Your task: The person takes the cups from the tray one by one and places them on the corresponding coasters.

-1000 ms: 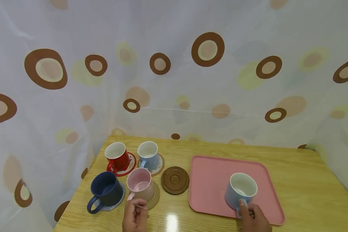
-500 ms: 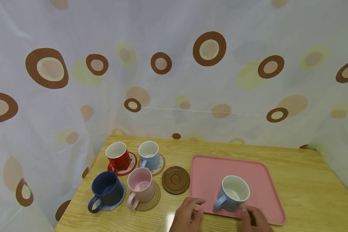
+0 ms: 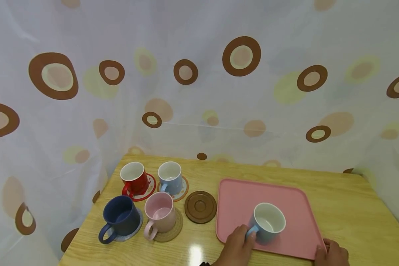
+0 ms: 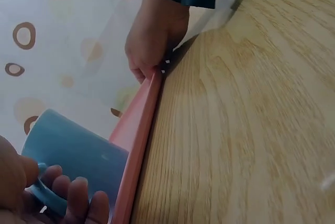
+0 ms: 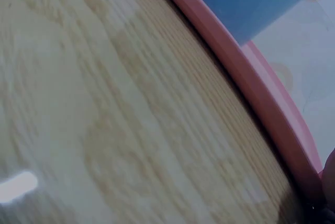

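Observation:
A light blue mug [image 3: 265,235] with a white inside stands upright on the pink tray [image 3: 239,199], near its front edge. My left hand [image 3: 236,245] pinches the mug's handle; in the left wrist view the thumb and fingers curl about that handle [image 4: 49,197]. At the tray's front right corner, my right hand [image 3: 333,255] grips the rim between thumb and fingers. The left wrist view shows this right hand [image 4: 152,51] at the rim's far end. Only a sliver of it appears in the right wrist view.
Left of the tray lies a brown round coaster [image 3: 200,207]. Farther left, a red mug [image 3: 137,184], another light blue mug [image 3: 173,184], a pink mug [image 3: 164,220] and a navy mug [image 3: 128,221] stand on coasters. A patterned curtain [image 3: 199,92] hangs behind the wooden table [image 3: 349,207].
My left hand has moved right from beside the pink mug to the light blue mug's handle. The mug has turned and shifted left; my right hand has let go of it and moved to the tray's corner.

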The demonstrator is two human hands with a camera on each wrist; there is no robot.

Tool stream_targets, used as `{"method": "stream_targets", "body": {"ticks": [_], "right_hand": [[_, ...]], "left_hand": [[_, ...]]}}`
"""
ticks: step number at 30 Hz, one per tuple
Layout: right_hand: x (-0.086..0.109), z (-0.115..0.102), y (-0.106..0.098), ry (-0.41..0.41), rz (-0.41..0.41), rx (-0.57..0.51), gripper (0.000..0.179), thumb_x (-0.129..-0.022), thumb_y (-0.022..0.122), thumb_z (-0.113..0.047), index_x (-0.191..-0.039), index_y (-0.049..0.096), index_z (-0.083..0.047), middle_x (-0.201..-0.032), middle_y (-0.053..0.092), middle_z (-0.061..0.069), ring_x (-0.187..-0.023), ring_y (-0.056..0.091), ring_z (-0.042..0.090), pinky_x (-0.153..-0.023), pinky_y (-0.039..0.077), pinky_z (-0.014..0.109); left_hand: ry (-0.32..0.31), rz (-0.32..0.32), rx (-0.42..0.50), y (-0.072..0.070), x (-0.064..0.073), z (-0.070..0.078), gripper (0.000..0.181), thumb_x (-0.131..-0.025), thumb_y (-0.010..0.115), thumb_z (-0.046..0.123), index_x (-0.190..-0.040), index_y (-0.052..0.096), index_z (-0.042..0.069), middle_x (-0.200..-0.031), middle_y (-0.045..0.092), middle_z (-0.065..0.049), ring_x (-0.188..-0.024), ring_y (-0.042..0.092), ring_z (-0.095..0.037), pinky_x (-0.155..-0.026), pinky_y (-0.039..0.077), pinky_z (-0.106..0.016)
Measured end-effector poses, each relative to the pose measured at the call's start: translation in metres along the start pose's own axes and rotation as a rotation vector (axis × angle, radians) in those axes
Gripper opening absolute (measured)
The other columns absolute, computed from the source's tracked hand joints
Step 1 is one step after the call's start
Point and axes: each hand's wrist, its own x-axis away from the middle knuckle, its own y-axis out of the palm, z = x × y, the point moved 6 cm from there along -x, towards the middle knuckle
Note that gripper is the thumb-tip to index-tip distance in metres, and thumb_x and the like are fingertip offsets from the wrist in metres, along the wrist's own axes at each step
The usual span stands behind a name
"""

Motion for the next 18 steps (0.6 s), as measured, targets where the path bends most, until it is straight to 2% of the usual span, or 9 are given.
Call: {"method": "stream_targets", "body": {"ticks": [2,4,7,10,14,16,18], "right_hand": [[0.001,-0.003,-0.001,-0.062,0.035,-0.004,0.037,-0.096,0.049,-0.007,-0.12,0.053,0.022,-0.1,0.06,0.039,-0.1,0.056,0.053,-0.073,0.048,0.049],[0.002,-0.004,-0.002,-0.088,0.067,-0.013,0.035,-0.096,0.049,-0.005,-0.119,0.054,0.021,-0.1,0.061,0.039,-0.1,0.057,0.053,-0.073,0.049,0.05],[0.004,-0.002,0.0,-0.086,0.097,-0.03,0.033,-0.097,0.046,-0.004,-0.118,0.053,0.019,-0.106,0.056,0.042,-0.104,0.052,0.055,-0.08,0.046,0.057],[0.005,0.0,0.003,-0.047,0.086,-0.034,0.033,-0.099,0.043,-0.005,-0.121,0.05,0.018,-0.114,0.048,0.044,-0.11,0.045,0.055,-0.087,0.04,0.064],[0.003,0.002,0.006,-0.035,0.073,-0.022,0.033,-0.1,0.042,-0.007,-0.123,0.049,0.017,-0.116,0.047,0.044,-0.111,0.045,0.055,-0.088,0.04,0.065],[0.004,0.002,0.006,-0.053,0.092,-0.023,0.033,-0.1,0.042,-0.007,-0.122,0.049,0.017,-0.114,0.048,0.045,-0.11,0.046,0.056,-0.087,0.041,0.065],[0.005,0.002,0.005,-0.054,0.12,-0.026,0.033,-0.1,0.04,-0.008,-0.12,0.05,0.015,-0.112,0.047,0.045,-0.109,0.045,0.057,-0.085,0.04,0.065]], "left_hand": [[-0.061,-0.021,0.057,0.0,-0.002,-0.001,0.026,-0.106,0.051,0.025,-0.087,0.052,0.008,-0.076,0.041,0.009,-0.068,0.039,-0.002,-0.06,0.036,-0.021],[-0.106,-0.029,0.088,0.001,-0.003,-0.002,0.028,-0.106,0.051,0.027,-0.084,0.05,0.01,-0.073,0.04,0.009,-0.065,0.038,-0.003,-0.058,0.034,-0.021],[-0.154,0.001,0.122,0.0,-0.003,-0.004,0.032,-0.106,0.05,0.031,-0.079,0.048,0.013,-0.069,0.04,0.01,-0.061,0.037,-0.003,-0.057,0.033,-0.022],[-0.184,0.061,0.161,-0.009,0.001,-0.006,0.034,-0.106,0.05,0.034,-0.079,0.049,0.013,-0.068,0.044,0.01,-0.061,0.041,-0.003,-0.057,0.034,-0.022],[-0.216,0.181,0.242,-0.037,0.01,-0.008,0.033,-0.106,0.05,0.032,-0.082,0.053,0.009,-0.073,0.052,0.006,-0.066,0.049,-0.005,-0.06,0.041,-0.021],[-0.227,0.255,0.254,-0.057,0.014,-0.009,0.034,-0.107,0.05,0.031,-0.084,0.053,0.006,-0.075,0.054,0.002,-0.068,0.051,-0.007,-0.062,0.043,-0.021],[-0.239,0.328,0.229,-0.076,0.018,-0.011,0.035,-0.107,0.049,0.031,-0.084,0.053,0.005,-0.075,0.054,-0.001,-0.068,0.051,-0.009,-0.062,0.042,-0.022]]}}
